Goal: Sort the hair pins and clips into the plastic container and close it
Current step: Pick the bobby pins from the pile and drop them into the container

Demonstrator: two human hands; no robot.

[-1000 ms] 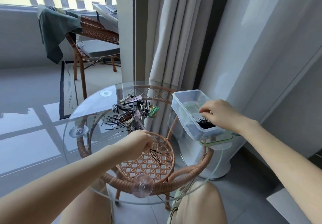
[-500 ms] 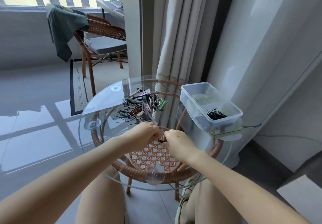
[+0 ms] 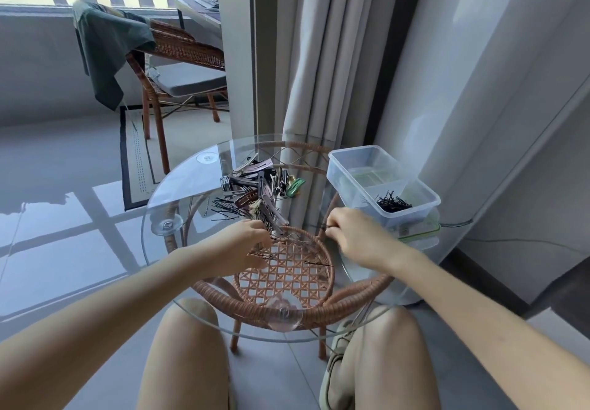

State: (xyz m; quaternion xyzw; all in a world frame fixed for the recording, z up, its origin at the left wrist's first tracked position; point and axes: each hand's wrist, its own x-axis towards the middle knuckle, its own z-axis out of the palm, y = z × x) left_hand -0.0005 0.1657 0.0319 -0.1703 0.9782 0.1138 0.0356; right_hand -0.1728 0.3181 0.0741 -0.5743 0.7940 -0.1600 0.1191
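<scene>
A heap of hair clips (image 3: 255, 183) and thin black hair pins (image 3: 228, 212) lies on the round glass table (image 3: 178, 186). A clear plastic container (image 3: 354, 167) stands open at the table's right edge, with a small bunch of black pins (image 3: 393, 203) in its near compartment. Its green-rimmed lid (image 3: 424, 229) lies under it. My left hand (image 3: 245, 245) is curled on several black pins at the near side of the heap. My right hand (image 3: 354, 237) pinches a few pins between thumb and fingers, just left of and below the container.
A single black pin (image 3: 317, 263) lies loose on the glass over the wicker base (image 3: 287, 278). Curtains (image 3: 319, 58) hang close behind the table. A wicker chair (image 3: 178, 68) with a green cloth stands far left. My knees sit under the table's near edge.
My right hand left the container, came to meet my left hand over the pins, and has now drawn away to the right holding pins. My left hand stayed at the heap.
</scene>
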